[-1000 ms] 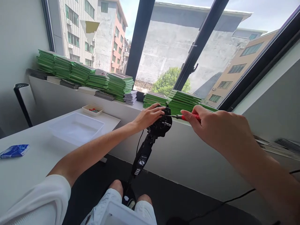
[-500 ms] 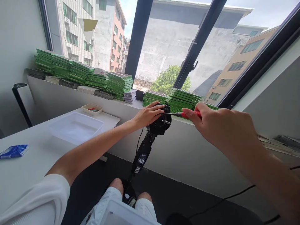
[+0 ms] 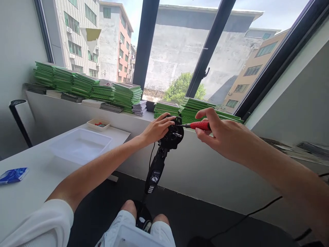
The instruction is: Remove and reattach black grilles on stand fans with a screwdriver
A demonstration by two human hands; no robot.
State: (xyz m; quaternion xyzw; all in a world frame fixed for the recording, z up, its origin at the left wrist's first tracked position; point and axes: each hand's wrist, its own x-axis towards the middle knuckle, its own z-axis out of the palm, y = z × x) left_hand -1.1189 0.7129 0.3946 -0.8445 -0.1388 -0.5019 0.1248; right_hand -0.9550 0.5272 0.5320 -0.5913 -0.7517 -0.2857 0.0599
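A black pedestal fan (image 3: 155,171), without a grille or blades, stands between my knees; a knob and several buttons show on its post. My left hand (image 3: 159,128) grips the upper left of its round motor head (image 3: 172,139), fingers curled over the rim. In my right hand (image 3: 216,132) is a red-handled screwdriver (image 3: 200,125), held level from the right. Its shaft points left and the tip meets the motor head near my left fingertips; the exact contact spot is too small to make out. My right index finger is lifted off the handle.
Green book stacks (image 3: 127,94) line the window sill behind the fan. On the white table (image 3: 33,199) at left are a clear plastic bin (image 3: 82,145), a small tray (image 3: 98,125) of little parts and a blue packet (image 3: 14,175). Another plastic bin (image 3: 136,236) rests on my lap.
My right fingers have loosened and spread around the screwdriver handle, with the index finger lifting. The left hand keeps its place on the motor head. The view has shifted slightly.
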